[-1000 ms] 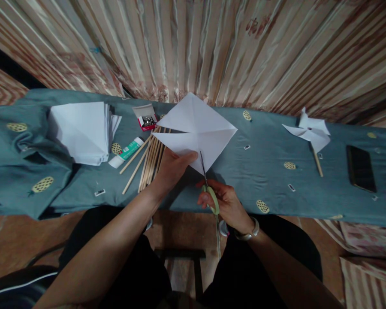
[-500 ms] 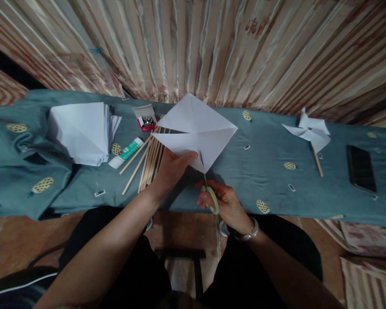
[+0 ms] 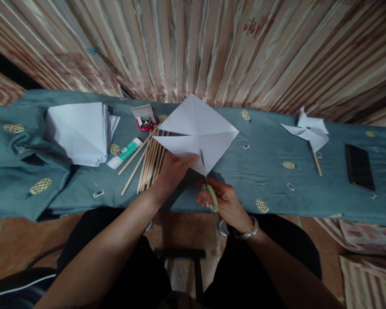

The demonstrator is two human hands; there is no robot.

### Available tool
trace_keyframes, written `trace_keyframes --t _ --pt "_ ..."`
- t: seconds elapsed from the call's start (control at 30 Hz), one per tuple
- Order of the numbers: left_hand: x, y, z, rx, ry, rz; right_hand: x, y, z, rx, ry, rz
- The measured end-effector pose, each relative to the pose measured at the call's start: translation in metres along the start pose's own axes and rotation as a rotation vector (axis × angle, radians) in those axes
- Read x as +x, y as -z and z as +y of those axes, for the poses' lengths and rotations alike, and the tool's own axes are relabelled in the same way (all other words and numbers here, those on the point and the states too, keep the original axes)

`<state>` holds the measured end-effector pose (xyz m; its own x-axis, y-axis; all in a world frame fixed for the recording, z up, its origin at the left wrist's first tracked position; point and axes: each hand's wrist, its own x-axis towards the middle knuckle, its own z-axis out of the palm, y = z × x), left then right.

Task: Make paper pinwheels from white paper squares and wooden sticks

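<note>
Pinching white paper (image 3: 209, 122), left fingers (image 3: 190, 160) beside a slit (image 3: 202, 160) newly clear of the scissors (image 3: 214, 199) in curled right fingers (image 3: 219, 185).

1 head-worn view, forward-down toward hands (image 3: 173, 171)

From where I stand, I cannot read any word or number with certainty. The green label (image 3: 128, 149) of the glue stick (image 3: 115, 162), left of the middle of the frame, has small pale marks, too blurred for me. On the tablecloth (image 3: 266, 171), little white rectangles (image 3: 98, 194) at lower left and right of centre carry dark, letter-like marks, also unreadable.
</note>
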<state>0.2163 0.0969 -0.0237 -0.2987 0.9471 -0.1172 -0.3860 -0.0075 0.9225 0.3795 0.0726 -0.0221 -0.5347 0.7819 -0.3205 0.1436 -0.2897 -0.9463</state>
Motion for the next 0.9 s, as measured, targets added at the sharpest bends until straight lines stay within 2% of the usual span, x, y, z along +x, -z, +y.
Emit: trace_keyframes --t 0.4,0.57,0.9 --pt "-0.0005 -0.0009 -0.0011 -0.034 0.008 0.005 0.0007 -0.0002 -0.0008 0.019 -0.002 -0.006" --pt "-0.0031 -0.0021 -0.0008 -0.027 0.025 -0.038 0.0013 0.0005 0.0004 0.029 -0.008 0.008" --pt "-0.0027 -0.0027 -0.0003 -0.007 0.04 -0.017 0.0014 -0.0004 0.0003 0.032 -0.007 0.021"
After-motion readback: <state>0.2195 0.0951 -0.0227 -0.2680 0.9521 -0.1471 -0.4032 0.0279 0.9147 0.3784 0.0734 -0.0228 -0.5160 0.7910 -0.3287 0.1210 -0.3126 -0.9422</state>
